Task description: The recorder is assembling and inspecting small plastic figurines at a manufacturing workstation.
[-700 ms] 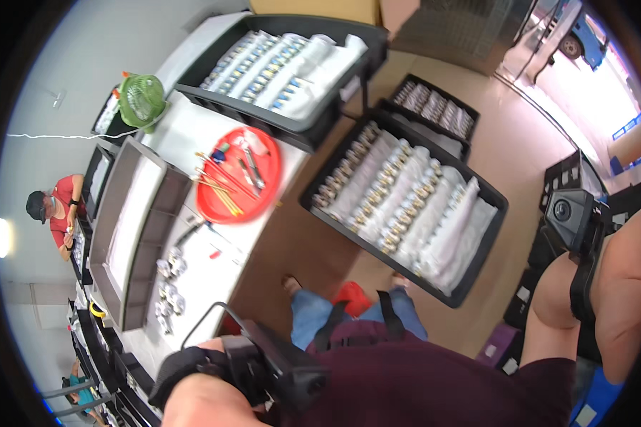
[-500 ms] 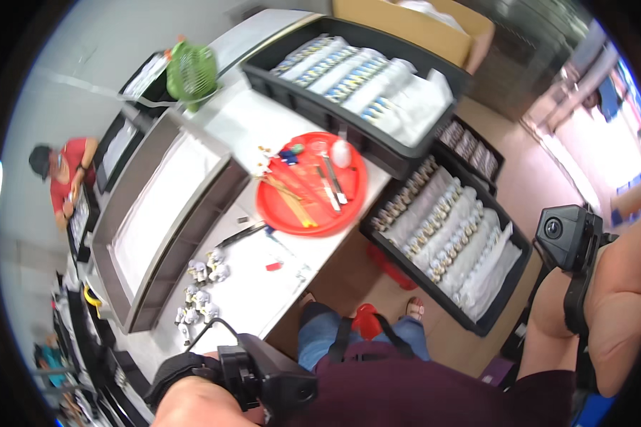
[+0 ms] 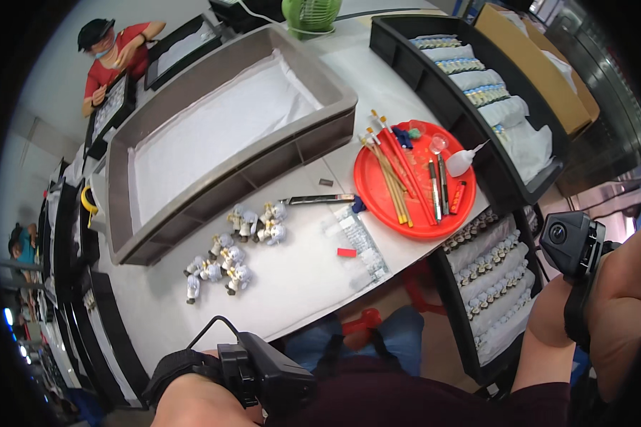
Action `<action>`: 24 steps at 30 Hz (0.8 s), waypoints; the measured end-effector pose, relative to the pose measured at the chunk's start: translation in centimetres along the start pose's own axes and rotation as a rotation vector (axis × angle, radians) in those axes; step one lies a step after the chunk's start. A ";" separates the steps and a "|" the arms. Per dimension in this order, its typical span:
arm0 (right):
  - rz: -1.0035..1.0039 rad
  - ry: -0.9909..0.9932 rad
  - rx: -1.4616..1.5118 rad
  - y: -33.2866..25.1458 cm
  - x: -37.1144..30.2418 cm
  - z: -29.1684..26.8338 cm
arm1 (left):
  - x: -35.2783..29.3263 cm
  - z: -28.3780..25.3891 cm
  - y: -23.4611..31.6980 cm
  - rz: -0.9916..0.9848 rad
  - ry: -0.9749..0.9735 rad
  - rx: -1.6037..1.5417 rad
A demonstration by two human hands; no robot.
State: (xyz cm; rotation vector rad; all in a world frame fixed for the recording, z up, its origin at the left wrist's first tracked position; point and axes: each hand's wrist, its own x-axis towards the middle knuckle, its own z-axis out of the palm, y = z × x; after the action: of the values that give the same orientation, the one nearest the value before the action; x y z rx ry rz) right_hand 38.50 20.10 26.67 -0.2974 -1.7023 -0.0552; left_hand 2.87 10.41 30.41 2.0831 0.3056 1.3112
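Note:
At the lower left my left forearm [image 3: 203, 402] carries a black strap and a black wrist camera [image 3: 271, 373] with a cable; its hand is out of the picture. My right forearm [image 3: 623, 313] is raised at the right rim, with another black wrist camera [image 3: 571, 242] strapped on, and its hand does not show either. Neither arm touches the table. Several small grey-and-white figurines [image 3: 238, 222] lie in a cluster on the white table [image 3: 263, 306]. Beyond them are a black pen-like tool [image 3: 313, 200], a small dark block [image 3: 325, 182] and a red piece [image 3: 346, 252].
A red round tray [image 3: 424, 229] holds brushes, pens and a white squeeze bottle [image 3: 461, 162]. A grey bin [image 3: 192, 213] lined with white stands behind the figurines. Black crates [image 3: 434, 82] of wrapped figurines, a cardboard box [image 3: 541, 71], a green fan [image 3: 310, 16] and a person [image 3: 121, 57] in red surround the table.
The view has swung, so the table, bin and red tray sit differently in the picture. My knees appear drawn in under the table edge. Both arms keep nearly the same place in view.

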 end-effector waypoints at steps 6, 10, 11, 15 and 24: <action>0.004 0.039 0.161 0.2 -2.7 6.4 | -3.5 2.2 1.7 -0.051 0.104 0.106; -0.017 0.037 0.173 -1.7 -5.8 6.0 | -8.0 3.1 2.4 -0.015 0.149 0.102; -0.026 0.024 0.182 -2.6 -6.0 6.5 | -9.2 3.9 2.8 -0.003 0.174 0.102; -0.073 -0.019 0.234 -8.7 -6.4 9.0 | -14.9 6.5 6.4 0.045 0.266 0.128; -0.233 -0.050 0.312 -18.8 -2.7 12.8 | -27.5 7.4 16.9 0.388 0.110 -0.042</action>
State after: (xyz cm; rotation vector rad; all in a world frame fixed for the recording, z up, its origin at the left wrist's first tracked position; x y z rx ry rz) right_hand 22.21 4.19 24.53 0.1333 -1.7585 0.0472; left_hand -6.05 -19.43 19.22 2.1066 -0.0874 1.6443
